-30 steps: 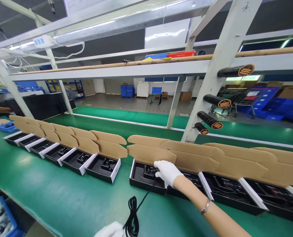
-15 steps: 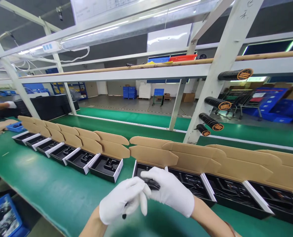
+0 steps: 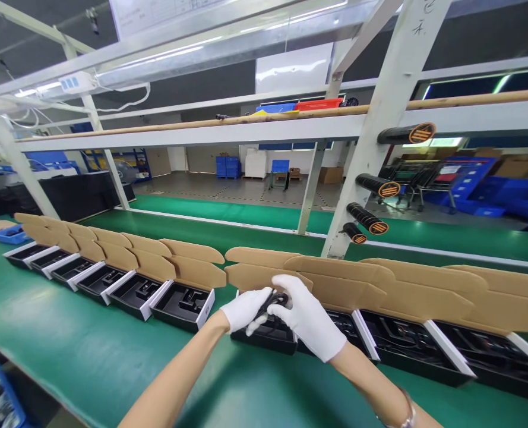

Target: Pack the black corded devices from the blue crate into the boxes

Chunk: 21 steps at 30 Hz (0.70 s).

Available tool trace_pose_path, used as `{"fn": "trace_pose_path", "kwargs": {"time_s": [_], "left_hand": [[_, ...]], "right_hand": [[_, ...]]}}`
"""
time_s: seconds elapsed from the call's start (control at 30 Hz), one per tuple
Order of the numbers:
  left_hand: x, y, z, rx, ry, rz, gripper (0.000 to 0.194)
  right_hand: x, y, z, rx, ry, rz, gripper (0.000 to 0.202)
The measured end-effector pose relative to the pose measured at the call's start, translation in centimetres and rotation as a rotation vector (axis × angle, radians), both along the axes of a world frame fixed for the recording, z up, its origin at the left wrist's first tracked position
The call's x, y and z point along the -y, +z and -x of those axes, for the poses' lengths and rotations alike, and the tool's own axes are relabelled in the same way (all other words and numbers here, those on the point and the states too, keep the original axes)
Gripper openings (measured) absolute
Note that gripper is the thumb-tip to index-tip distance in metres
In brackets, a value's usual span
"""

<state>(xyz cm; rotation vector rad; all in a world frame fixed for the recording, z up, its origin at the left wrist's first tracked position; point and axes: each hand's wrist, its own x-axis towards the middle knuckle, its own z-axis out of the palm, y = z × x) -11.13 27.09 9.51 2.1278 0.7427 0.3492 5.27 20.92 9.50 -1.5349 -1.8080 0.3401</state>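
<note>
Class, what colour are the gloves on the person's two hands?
White; both the left hand and right hand show it in the head view.

No legible text anywhere.

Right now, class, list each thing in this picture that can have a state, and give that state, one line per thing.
left hand: gloved, closed on the black cable, over the box.
right hand: gloved, on the same cable.
black cable: bunched between both hands.
box under the hands: open, lid flap up.
boxes to the left: open, black trays showing.
boxes to the right: open.
</note>
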Motion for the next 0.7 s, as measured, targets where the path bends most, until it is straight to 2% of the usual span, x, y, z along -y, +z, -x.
{"fn": "trace_pose_path", "kwargs": {"time_s": [0.07,0.13,0.2,0.3,0.37,0.5,0.6,0.7], "left_hand": [[-0.2,0.5,0.2,-0.064,-0.063,0.079,0.064],[-0.7,0.7,0.6,-0.125,-0.097,0.107,0.066],[-1.3,0.2,1.0,-0.176,-0.093,0.098,0.065],[-2.3,-1.6,1.2,-0.255,-0.053,0.029,0.062],[-2.6,-3.2,1.1,-0.304,-0.012,-0.063,0.061],[-1.1,-5.8,0.5,-0.355,0.046,-0.331,0.055],[0.9,-7.5,0.6,-0.398,0.044,-0.464,0.052],[2.0,-8.8,1.2,-0.430,0.068,-0.538,0.046]], "right_hand": [[-0.5,-0.2,-0.7,0.139,0.076,-0.023,0.039],[-0.9,-0.5,-1.3,0.312,0.140,0.101,0.028],[-1.2,-0.9,-1.5,0.510,0.130,0.246,0.023],[-1.7,-2.1,-1.1,0.724,0.090,0.342,0.022],[-2.3,-3.1,-0.5,0.785,0.106,0.355,0.021],[-3.4,-4.5,1.0,0.868,0.149,0.378,0.021],[-3.3,-4.2,1.2,0.855,0.173,0.380,0.021],[-1.7,-2.7,-1.4,0.769,0.150,0.355,0.024]]}}
